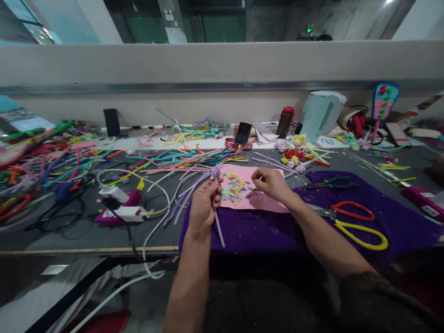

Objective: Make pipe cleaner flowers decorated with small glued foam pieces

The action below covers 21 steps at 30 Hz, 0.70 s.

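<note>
My left hand (207, 199) is closed around the stem of a lavender pipe cleaner flower (215, 172). Its purple head pokes out above the fingers, and the stem hangs below the palm. Over the right part of a pink sheet (257, 203), my right hand (272, 182) makes a pinch; anything between those fingertips is too small to make out. Short cut pipe cleaner pieces (237, 186) in yellow, teal, pink and purple lie scattered on the sheet between the hands. Loose lavender pipe cleaners (185, 196) spread out left of my left hand.
Under the sheet is a purple cloth (249, 231), bearing red-and-yellow-handled scissors (360, 226) and dark green pliers (329, 184) at right. A white power strip (130, 213) with cables lies left. Behind stand a phone (243, 133), a bottle (286, 122) and a kettle (321, 115).
</note>
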Tool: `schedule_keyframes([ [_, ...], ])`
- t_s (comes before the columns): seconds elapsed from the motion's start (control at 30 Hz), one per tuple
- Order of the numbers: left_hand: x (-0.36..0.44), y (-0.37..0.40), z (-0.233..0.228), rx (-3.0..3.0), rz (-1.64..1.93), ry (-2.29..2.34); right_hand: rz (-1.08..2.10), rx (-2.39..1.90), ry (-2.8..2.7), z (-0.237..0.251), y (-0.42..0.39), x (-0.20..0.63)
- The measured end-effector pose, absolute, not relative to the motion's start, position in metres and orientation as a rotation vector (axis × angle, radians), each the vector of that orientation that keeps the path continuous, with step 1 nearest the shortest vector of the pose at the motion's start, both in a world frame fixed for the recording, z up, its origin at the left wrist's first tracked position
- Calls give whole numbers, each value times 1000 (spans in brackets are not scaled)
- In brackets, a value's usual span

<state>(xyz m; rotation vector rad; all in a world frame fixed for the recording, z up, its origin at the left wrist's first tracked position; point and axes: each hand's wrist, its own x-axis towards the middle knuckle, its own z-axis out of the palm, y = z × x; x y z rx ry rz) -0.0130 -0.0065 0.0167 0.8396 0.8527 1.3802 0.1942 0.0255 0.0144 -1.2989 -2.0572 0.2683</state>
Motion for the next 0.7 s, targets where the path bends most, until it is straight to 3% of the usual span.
schedule_keyframes([
  [0.23, -14, -8, 13, 821, 1417, 857, 27, -1405, -2550, 2, 40, 163],
  [0.37, -15, -7, 11, 803, 1461, 837, -5, -1261, -2765, 6, 43, 151],
  [0.7, -12, -7, 9, 810, 1445, 834, -13, -1500, -2559, 13, 90, 148],
])
